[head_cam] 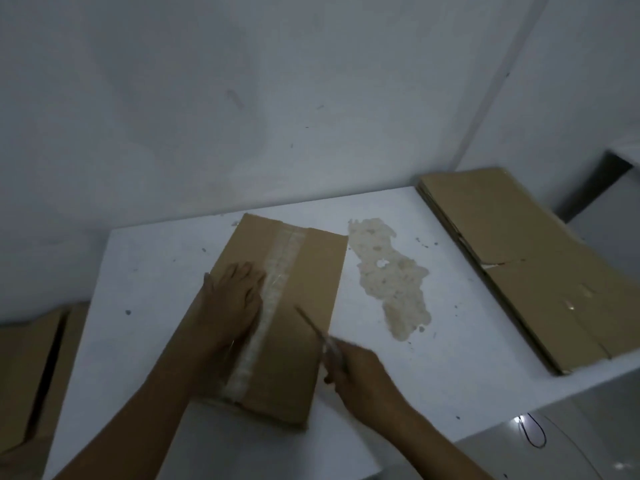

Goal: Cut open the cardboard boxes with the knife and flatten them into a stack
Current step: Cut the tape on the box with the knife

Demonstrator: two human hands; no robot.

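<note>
a: entry, step in hand: slitting the tape seam [277, 289] of the sealed box [304, 358], lying mid-table [149, 271].

b: left hand [235, 299]: fingers [247, 273] straight, pressed flat on the lid just left of the seam. right hand [363, 379]: fingers curled round the knife [317, 330] handle, blade over the right flap, beside the tape; touching or not, cannot tell.

a: handling note: probably best to set the tip on the seam, draw shallow along it, keep the pressing hand off the cutting line.

b: edges and room: box's near end close to the table front. bare table to the right, past a worn patch [391, 282]. flattened stack [519, 265] along the right edge. more boxes [31, 368] low at left, off the table.
</note>
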